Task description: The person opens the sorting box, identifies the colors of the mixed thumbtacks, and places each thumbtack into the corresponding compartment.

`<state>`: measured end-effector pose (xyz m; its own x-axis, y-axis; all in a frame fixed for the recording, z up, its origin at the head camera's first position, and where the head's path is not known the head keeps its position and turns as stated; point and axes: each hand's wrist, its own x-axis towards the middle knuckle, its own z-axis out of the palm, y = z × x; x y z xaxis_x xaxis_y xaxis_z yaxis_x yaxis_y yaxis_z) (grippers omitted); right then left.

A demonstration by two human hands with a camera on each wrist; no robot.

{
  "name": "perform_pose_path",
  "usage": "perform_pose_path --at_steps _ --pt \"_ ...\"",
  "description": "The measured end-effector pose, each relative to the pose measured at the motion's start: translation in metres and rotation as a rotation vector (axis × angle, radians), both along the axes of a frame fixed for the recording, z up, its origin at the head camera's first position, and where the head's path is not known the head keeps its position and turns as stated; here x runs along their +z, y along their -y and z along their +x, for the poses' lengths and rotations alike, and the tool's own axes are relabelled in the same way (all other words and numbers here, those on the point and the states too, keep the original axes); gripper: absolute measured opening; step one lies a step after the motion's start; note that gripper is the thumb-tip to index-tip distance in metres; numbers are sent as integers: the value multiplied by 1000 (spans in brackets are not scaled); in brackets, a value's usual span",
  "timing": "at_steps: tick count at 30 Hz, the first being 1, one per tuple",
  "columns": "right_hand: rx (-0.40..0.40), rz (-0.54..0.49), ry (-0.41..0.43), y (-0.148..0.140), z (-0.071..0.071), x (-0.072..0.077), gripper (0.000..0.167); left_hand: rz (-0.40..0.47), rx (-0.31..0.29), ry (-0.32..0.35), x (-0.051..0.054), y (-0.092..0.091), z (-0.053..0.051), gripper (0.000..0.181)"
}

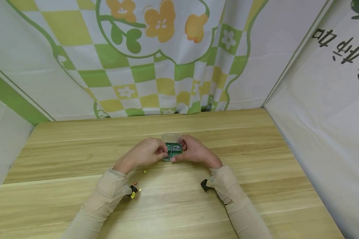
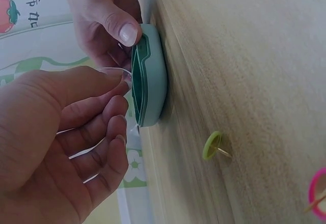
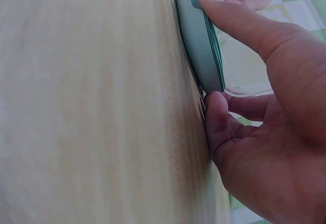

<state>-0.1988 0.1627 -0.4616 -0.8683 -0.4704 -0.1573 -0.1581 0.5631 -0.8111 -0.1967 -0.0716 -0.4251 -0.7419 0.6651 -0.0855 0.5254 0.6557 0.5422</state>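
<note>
A small green pill box (image 1: 176, 154) with a divided inside lies on the table, its clear lid (image 1: 172, 137) raised at the back. Several small purplish pieces lie in a back compartment. My right hand (image 1: 197, 153) grips the box from the right, thumb on the front rim and fingers along the side. Over the left compartments, my left hand (image 1: 146, 154) pinches a small reddish thumbtack, mostly hidden by the fingertips. In the left wrist view, a green thumbtack (image 2: 213, 145) and a pink one (image 2: 318, 193) lie on the table.
The wooden table (image 1: 179, 205) runs back to a checked, flowered curtain (image 1: 164, 73). Near my left wrist lie a yellow-green tack (image 1: 144, 171), a reddish tack (image 1: 135, 183) and a yellowish one (image 1: 139, 190). White cloth walls stand at both sides.
</note>
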Motion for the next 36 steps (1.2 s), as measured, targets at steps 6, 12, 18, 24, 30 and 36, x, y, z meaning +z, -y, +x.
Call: perform_pose_path --at_steps 6,12,18,24,30,36 --pt "-6 9 3 0 0 -1 57 -8 -4 -9 0 1 0 6" --pt "-13 21 -7 0 0 -2 56 -12 15 5 -1 4 4 7" --pt "-10 29 -21 -1 0 -1 54 -6 6 -6 -1 7 7 7" --pt "0 20 -21 -1 0 -1 54 -6 -7 -7 -3 11 9 7" --pt "-5 24 -25 -1 1 0 56 -19 -4 -9 -4 15 12 6" --pt "-12 4 -16 -1 1 -1 58 -21 -4 -38 -5 23 18 10"
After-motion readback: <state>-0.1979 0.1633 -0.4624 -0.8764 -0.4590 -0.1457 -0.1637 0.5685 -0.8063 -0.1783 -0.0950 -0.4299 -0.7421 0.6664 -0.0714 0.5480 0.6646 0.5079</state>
